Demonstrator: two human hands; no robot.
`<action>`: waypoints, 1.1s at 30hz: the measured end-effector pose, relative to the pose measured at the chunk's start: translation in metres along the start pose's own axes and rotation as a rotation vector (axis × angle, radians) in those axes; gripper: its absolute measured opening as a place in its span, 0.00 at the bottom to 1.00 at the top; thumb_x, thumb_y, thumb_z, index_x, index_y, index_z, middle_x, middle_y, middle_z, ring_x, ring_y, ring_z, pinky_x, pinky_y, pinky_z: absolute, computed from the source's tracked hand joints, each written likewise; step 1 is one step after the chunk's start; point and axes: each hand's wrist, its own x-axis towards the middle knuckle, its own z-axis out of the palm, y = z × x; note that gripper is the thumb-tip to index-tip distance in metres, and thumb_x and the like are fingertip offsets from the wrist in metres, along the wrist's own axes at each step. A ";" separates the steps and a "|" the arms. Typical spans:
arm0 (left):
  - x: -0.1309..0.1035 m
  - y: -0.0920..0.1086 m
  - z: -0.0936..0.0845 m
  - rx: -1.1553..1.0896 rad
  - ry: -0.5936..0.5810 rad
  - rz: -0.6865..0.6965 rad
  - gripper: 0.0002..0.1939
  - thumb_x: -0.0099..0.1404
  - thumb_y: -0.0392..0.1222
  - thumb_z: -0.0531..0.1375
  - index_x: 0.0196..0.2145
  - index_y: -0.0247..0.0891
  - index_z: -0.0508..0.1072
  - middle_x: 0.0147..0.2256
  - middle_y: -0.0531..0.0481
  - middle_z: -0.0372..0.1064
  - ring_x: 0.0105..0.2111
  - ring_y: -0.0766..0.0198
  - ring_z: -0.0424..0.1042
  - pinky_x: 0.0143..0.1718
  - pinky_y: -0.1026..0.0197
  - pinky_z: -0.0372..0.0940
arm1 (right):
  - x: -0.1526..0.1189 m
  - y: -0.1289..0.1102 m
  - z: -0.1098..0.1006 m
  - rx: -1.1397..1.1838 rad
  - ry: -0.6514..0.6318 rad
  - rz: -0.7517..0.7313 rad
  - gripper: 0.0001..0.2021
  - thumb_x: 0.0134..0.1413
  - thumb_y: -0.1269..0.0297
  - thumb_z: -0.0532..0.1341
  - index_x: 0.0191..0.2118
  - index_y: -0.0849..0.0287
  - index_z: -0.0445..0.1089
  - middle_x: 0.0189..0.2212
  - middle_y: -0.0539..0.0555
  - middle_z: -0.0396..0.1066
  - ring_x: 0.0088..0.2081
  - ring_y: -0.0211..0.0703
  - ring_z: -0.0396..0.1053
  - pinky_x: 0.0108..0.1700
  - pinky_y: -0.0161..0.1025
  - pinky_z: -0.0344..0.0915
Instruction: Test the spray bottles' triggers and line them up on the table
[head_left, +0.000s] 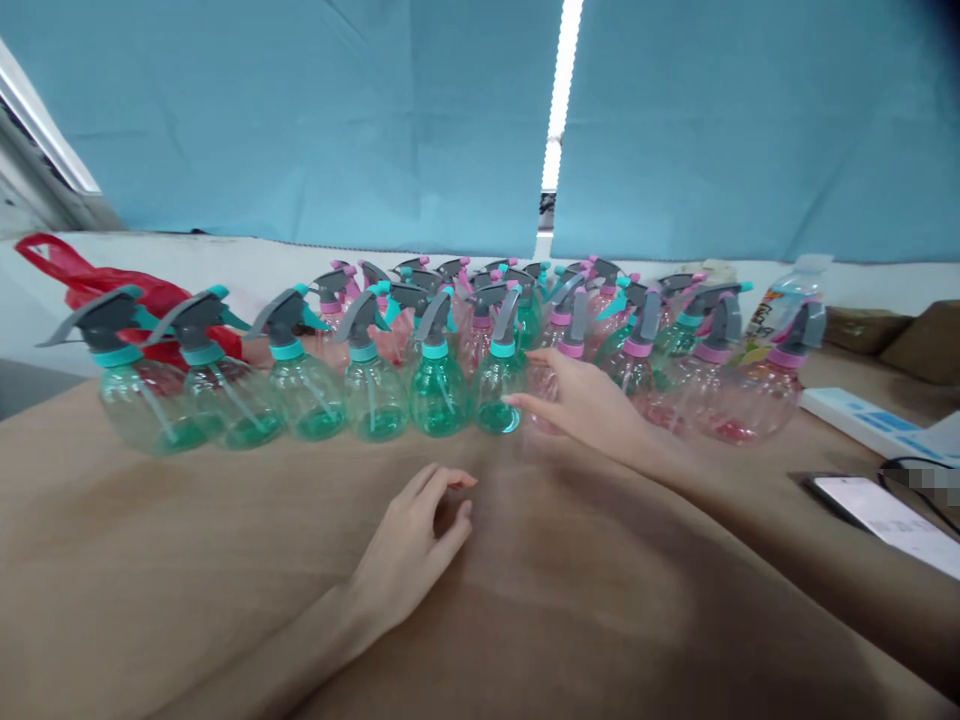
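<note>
My left hand (416, 545) hovers over the wooden table (225, 560), fingers curved and apart, nothing between them. My right hand (574, 400) reaches to the front row, its thumb and fingers apart beside a green spray bottle (499, 390) and in front of a pink one (544, 410). Whether it touches either bottle is unclear. Left of it stand more green-tinted bottles with turquoise collars, among them a deeper green one (440, 395). Pink-collared bottles, such as the one at the right end (757, 400), stand right of my hand. All are upright with grey trigger heads.
Several more spray bottles crowd behind the front row. A red bag (135, 290) lies at the back left. On the right are a labelled plastic bottle (784, 300), a blue-and-white box (870, 420), a phone (892, 515) and a black cable (919, 465). Blue cloth (300, 120) hangs behind.
</note>
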 end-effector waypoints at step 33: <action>0.086 0.085 0.030 -0.377 0.186 0.091 0.27 0.61 0.44 0.61 0.55 0.40 0.58 0.57 0.42 0.58 0.57 0.56 0.60 0.54 0.51 0.63 | -0.052 0.028 -0.012 -0.039 0.060 0.005 0.20 0.55 0.47 0.54 0.42 0.60 0.62 0.39 0.59 0.70 0.35 0.54 0.72 0.29 0.43 0.63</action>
